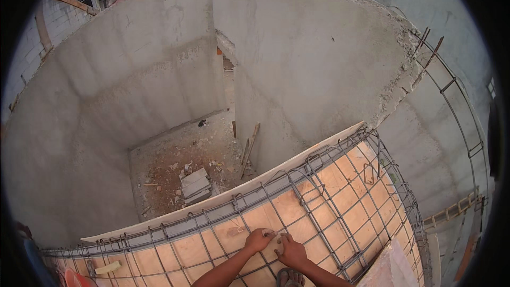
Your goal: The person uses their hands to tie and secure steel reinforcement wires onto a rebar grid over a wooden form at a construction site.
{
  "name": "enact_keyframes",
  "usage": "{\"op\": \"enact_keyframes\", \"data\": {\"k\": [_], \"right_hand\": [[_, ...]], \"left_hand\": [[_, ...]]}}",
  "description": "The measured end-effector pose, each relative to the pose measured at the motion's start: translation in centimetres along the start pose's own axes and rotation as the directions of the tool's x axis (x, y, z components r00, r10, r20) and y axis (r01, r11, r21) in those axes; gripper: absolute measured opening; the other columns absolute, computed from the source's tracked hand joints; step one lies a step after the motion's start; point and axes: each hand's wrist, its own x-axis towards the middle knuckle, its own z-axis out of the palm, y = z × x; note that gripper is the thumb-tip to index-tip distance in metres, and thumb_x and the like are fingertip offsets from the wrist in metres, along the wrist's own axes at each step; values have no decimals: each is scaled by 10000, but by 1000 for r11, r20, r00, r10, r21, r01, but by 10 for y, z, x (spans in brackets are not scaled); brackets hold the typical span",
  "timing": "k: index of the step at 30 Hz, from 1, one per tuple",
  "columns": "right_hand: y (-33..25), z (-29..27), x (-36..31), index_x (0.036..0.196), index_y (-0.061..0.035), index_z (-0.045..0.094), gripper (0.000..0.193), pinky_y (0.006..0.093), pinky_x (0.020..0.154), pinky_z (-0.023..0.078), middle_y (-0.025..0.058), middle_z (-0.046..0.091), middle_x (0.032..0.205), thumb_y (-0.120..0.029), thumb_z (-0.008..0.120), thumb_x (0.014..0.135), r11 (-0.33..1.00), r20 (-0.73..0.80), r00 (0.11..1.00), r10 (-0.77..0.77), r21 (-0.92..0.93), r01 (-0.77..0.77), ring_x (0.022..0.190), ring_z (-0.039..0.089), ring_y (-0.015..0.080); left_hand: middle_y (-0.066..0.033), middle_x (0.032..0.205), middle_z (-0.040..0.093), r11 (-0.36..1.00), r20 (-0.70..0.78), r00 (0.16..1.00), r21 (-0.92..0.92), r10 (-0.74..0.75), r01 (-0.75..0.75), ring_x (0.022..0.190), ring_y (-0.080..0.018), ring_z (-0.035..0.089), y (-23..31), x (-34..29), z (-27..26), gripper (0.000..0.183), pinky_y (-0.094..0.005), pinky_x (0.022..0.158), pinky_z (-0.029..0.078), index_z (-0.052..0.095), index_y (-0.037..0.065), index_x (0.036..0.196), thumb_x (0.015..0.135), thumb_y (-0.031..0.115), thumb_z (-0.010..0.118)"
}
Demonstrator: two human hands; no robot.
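- We look down from the top of an unfinished building: bare grey concrete walls (297,58) rise beyond the rebar mesh, and far below them lies a dirt floor (180,165) strewn with rubble, planks and a stack of grey slabs (195,185).
- The rebar mesh (324,191) is our landmark: a grid of steel bars laid over a plywood form (276,210), filling the lower middle and right of the view.
- We judge the grid largely in place: long and cross bars span the plywood from edge to edge. How many crossings are tied we cannot tell; the ties are too small to read.
- Upright bars (451,90) stand from the wall top to the right of the mesh, bare and not boxed in.
- Our left hand (258,240) rests on the mesh near its lower middle, fingers curled down onto a bar crossing; whether it grips a wire we cannot make out.
- Our right hand (291,251) sits just beside it on the mesh, fingers bent and pinched toward the same crossing; anything held is too small to see.
- A sandalled foot (290,277) shows below the hands, cut by the frame.
- At the mesh's lower left, a red object (74,279) is cut off and unidentifiable.
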Motion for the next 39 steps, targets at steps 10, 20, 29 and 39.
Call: {"op": "enact_keyframes", "data": {"k": [10,20,29,39], "right_hand": [[-70,-86,-9,995,-100,740,292,508,817,557,197,738,930,-354,601,962,945,225,960,165,-314,-89,895,700,386],[-39,-76,54,891,73,722,171,334,533,515,106,704,709,-98,715,879,700,336,914,228,596,-394,472,588,148],[-54,-105,72,858,-79,727,89,518,1029,445,117,681,841,-161,694,856,910,-195,964,-178,-405,86,948,651,326],[-47,-44,31,1001,-71,708,127,507,772,529,180,703,955,-157,654,925,716,-562,497,-662,-275,642,811,666,371]], "left_hand": [[-130,1017,762,997,25,1000,-74,-4,6,974,-326,714,3,-14,-14,393,-425,861,543,776,115,1103,949,455,655],[-124,1081,750,995,11,996,53,88,-89,1011,-323,701,17,-31,-17,352,-431,884,537,742,156,1179,969,417,633],[-144,1008,753,994,-107,994,109,34,-23,929,-369,711,14,-31,-9,346,-485,829,552,745,152,1169,987,411,605],[-138,937,745,983,-172,974,-85,146,-163,911,-358,699,-28,-9,10,366,-483,806,539,757,109,1019,1000,403,539]]}}
